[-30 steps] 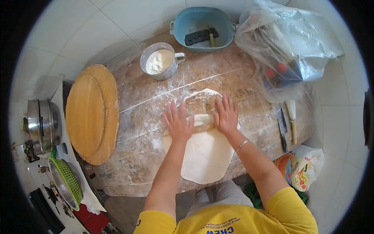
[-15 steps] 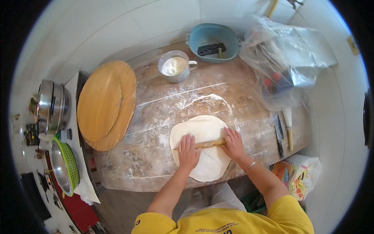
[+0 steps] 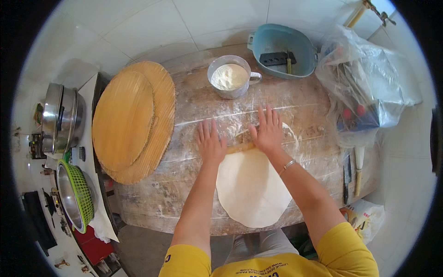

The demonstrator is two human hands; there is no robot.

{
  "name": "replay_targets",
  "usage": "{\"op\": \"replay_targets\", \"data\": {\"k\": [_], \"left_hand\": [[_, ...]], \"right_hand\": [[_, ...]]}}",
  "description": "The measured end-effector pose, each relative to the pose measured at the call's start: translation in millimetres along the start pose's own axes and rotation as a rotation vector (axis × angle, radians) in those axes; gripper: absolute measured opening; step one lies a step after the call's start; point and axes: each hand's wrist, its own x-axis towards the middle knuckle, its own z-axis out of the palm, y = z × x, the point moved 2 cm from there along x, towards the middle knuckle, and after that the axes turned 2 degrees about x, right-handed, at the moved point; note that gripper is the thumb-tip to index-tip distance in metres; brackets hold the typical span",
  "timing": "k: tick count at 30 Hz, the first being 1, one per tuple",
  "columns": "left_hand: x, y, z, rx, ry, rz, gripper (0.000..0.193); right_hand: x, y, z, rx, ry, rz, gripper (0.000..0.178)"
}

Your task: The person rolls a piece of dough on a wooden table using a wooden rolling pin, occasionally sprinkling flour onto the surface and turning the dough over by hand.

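Note:
A thin sheet of pale dough (image 3: 253,191) lies on the floured wooden board. A wooden rolling pin (image 3: 240,148) crosses its far edge. My left hand (image 3: 211,142) rests over the pin's left end, fingers stretched forward past it. Over the right end lies my right hand (image 3: 268,132), flat with fingers spread and the thumb apart. Both palms press on the pin without wrapping round it, and they hide its ends. White flour streaks the board just beyond the fingertips.
Beyond the hands stand a metal mug (image 3: 234,94) of flour and a blue basin (image 3: 302,57) holding a black grater-like piece. Round wooden lids (image 3: 161,111) lie left. A knife (image 3: 347,177), a brush (image 3: 358,173) and plastic-covered things (image 3: 369,83) are right. A green colander (image 3: 82,191) stands far left.
Both hands have pushed forward, taking the rolling pin from the middle of the dough to its far edge. The fingers have straightened out. The view has shifted slightly.

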Motion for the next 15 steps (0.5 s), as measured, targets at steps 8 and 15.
{"op": "replay_targets", "data": {"k": [8,15], "left_hand": [[-147,9,-35,-0.141,-0.245,0.119,0.075],[-29,-2,-14,0.033,-0.023,-0.058,0.074]], "right_hand": [[-134,8,-28,0.028,-0.416,-0.201,0.081],[-11,-12,6,-0.100,-0.085,-0.106,0.077]]}}
